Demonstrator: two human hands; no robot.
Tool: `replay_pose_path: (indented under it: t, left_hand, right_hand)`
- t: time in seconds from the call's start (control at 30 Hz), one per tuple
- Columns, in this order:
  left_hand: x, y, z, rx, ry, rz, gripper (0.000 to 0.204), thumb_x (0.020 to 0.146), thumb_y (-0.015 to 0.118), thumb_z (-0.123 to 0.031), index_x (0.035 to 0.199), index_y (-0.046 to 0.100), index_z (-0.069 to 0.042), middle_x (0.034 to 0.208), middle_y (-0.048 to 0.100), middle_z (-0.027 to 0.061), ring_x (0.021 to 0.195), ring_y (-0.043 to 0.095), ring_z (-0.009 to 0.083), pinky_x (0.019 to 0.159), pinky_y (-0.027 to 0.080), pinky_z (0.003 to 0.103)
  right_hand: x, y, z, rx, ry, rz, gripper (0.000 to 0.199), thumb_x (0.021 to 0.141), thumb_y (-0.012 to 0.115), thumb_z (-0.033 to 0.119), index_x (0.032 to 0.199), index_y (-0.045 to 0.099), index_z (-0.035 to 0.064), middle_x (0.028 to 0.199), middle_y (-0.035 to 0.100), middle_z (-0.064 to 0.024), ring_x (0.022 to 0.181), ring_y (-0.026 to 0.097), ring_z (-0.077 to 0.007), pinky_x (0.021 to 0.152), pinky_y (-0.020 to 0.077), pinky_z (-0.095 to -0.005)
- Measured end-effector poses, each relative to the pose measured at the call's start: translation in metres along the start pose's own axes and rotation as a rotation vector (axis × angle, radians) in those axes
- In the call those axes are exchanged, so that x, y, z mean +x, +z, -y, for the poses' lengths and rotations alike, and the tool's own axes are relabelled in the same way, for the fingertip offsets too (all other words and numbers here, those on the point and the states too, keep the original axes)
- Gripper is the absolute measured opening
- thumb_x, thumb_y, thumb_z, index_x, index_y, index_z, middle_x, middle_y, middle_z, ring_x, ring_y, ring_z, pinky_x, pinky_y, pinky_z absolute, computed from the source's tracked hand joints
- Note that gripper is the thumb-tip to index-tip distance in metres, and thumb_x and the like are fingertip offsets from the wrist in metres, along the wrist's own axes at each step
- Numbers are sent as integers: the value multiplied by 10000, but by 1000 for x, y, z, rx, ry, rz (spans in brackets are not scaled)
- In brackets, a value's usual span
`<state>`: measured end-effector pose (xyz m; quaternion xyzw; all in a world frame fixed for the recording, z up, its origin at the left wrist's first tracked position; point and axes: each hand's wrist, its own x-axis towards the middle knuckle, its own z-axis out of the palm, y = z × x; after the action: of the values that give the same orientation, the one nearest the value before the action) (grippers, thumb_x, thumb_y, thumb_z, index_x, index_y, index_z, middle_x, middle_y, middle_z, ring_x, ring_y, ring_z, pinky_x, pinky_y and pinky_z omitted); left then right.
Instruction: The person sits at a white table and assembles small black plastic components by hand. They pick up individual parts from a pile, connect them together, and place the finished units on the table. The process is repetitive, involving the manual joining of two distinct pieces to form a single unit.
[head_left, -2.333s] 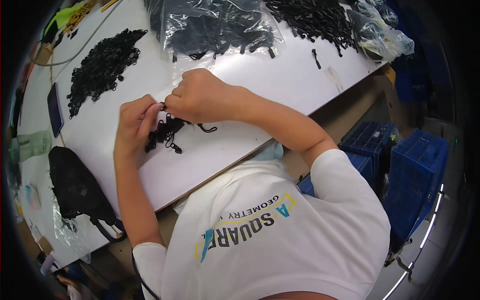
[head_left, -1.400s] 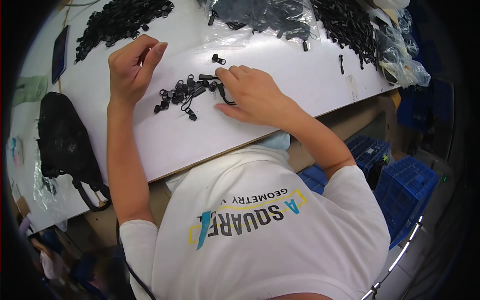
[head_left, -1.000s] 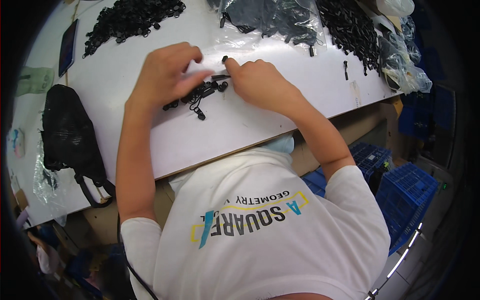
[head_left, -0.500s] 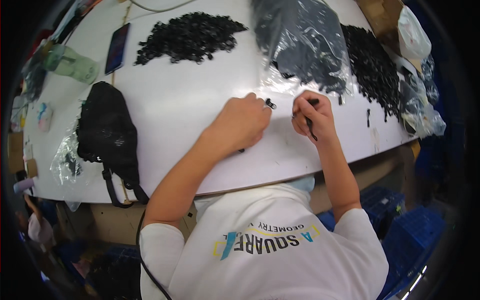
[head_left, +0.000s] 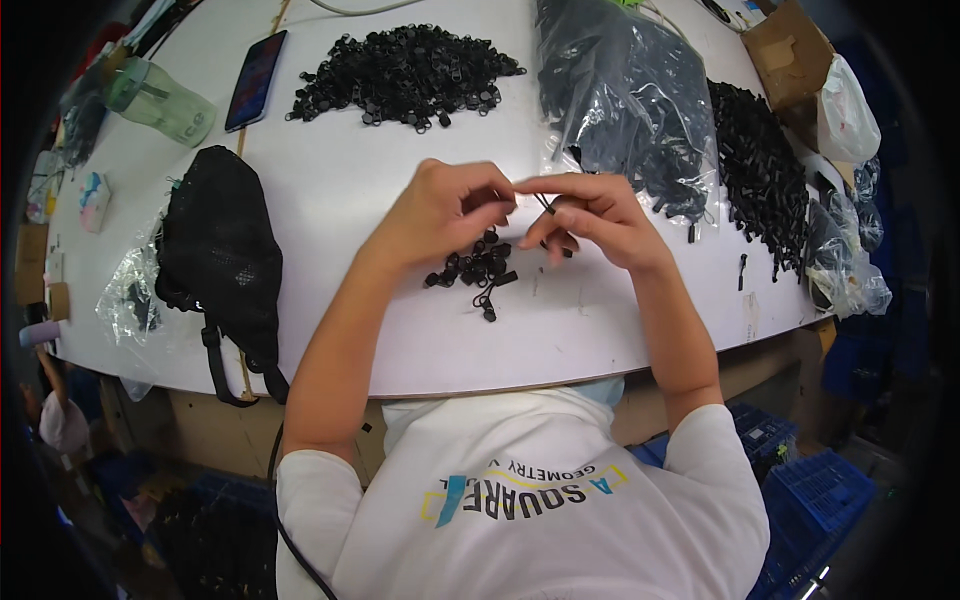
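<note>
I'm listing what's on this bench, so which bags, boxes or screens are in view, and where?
Smartphone: far left, flat, dark screen.
Clear plastic bag of black parts: far centre-right, crumpled, glossy.
Cardboard box: far right corner, brown.
White plastic bag: beside that box.
Small clear bag: left edge, by the black mesh bag.

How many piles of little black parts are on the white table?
4: a small pile under the hands, a big one at the far edge, one at the right, and one inside the clear bag. More may hide in other bags.
</note>
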<state>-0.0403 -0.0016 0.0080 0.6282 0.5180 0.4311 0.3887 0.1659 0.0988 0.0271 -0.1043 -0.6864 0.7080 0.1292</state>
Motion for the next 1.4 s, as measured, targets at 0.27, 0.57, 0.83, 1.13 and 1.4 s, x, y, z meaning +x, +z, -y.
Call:
replay_pose_path:
  t: [0.27,0.57,0.83,1.13,1.4]
  left_hand:
    - [-3,9,8,-235,-95,1,46,827,594,25,852,556,15,737,631,55,619,576,69,567,474,199]
    - [3,17,9,-58,-115,56,57,829,551,25,885,564,19,734,648,70,653,612,106,598,491,216]
    - [1,17,13,-33,-88,53,80,821,533,40,892,569,30,729,647,82,697,642,131,650,502,236]
    - [1,10,2,7,-19,127,88,747,568,60,831,587,39,769,588,85,702,551,149,663,434,255]
    - [-3,15,1,-63,184,89,65,682,557,57,728,516,34,719,499,95,672,473,188,608,371,263]
  right_hand:
    - [-7,3,-14,-823,-33,-124,65,861,511,54,820,540,12,651,594,-94,619,605,-249,581,460,-322]
    - [-9,4,-34,-1208,-262,-164,91,747,556,28,823,507,25,686,579,-103,686,598,-309,616,469,-398]
    - [-9,4,-36,-1183,-225,-124,144,776,660,136,787,546,49,595,528,-78,545,557,-264,498,430,-365]
    - [-10,8,-37,-1099,-317,-79,92,778,642,144,809,604,66,574,532,-87,534,563,-267,506,446,-369]
    - [-3,1,-29,-434,-469,56,169,831,617,163,878,668,9,680,625,-151,544,556,-287,521,427,-358]
